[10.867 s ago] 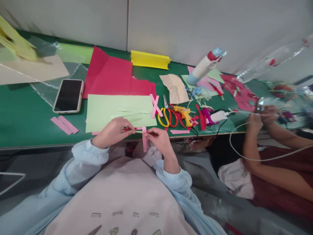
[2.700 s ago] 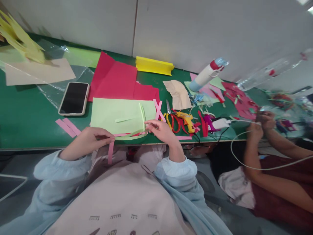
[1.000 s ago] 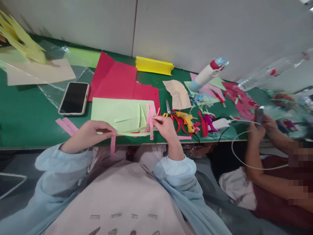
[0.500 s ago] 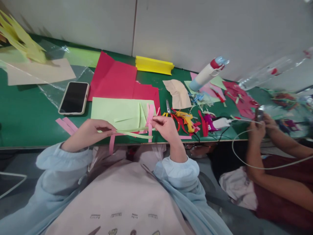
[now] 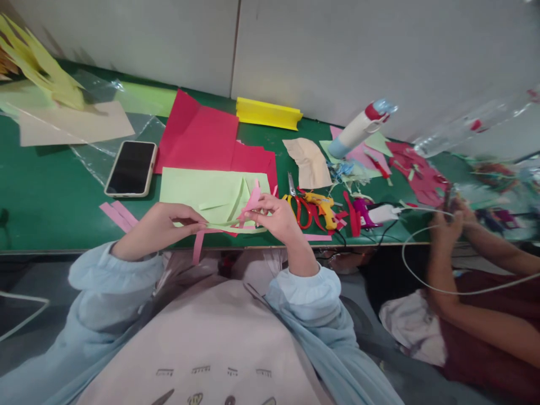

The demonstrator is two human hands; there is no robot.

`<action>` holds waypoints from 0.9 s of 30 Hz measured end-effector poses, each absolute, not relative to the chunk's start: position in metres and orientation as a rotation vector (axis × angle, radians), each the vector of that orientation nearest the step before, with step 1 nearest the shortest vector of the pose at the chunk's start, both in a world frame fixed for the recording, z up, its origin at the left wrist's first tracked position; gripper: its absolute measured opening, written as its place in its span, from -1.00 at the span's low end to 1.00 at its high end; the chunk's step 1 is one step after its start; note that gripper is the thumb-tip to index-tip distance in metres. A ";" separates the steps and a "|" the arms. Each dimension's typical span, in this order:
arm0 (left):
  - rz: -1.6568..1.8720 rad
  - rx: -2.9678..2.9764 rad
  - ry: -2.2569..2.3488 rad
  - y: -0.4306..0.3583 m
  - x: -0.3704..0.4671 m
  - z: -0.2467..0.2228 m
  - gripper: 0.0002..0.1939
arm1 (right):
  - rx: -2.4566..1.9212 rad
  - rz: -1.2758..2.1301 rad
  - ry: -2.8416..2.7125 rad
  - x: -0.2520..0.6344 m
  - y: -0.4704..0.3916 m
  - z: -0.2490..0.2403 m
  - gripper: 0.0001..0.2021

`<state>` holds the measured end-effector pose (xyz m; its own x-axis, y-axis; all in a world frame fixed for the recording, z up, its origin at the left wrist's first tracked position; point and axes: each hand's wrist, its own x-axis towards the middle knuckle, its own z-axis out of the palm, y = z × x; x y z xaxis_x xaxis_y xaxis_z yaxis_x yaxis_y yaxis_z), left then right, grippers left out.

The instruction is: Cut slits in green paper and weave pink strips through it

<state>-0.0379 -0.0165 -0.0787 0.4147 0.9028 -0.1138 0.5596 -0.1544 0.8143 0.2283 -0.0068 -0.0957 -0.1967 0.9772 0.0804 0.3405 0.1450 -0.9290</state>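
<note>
The left hand (image 5: 166,226) has its fingers pinching a pale-green paper strip (image 5: 253,230), a pink strip (image 5: 198,248) hanging beneath; the right hand's (image 5: 279,218) fingers grip a second pink strip (image 5: 253,200) over the light-green sheet (image 5: 183,188); the step seems to be placing pink across green; next calls for careful aligning.

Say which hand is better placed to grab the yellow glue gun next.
Probably the right hand: it is nearer the yellow glue gun, though pinching a pink strip. The left hand is farther off.
</note>
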 end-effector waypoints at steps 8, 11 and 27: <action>0.502 1.904 1.291 -0.016 -0.022 -0.074 -0.68 | -1.342 1.109 -1.734 0.208 -0.010 -0.085 -0.88; 0.512 1.954 1.298 -0.016 -0.018 -0.076 -0.67 | -1.328 1.091 -1.716 0.202 -0.010 -0.085 -0.87; 0.672 1.912 1.260 -0.018 -0.011 -0.083 -0.72 | -1.302 1.107 -1.820 0.194 -0.011 -0.082 -0.84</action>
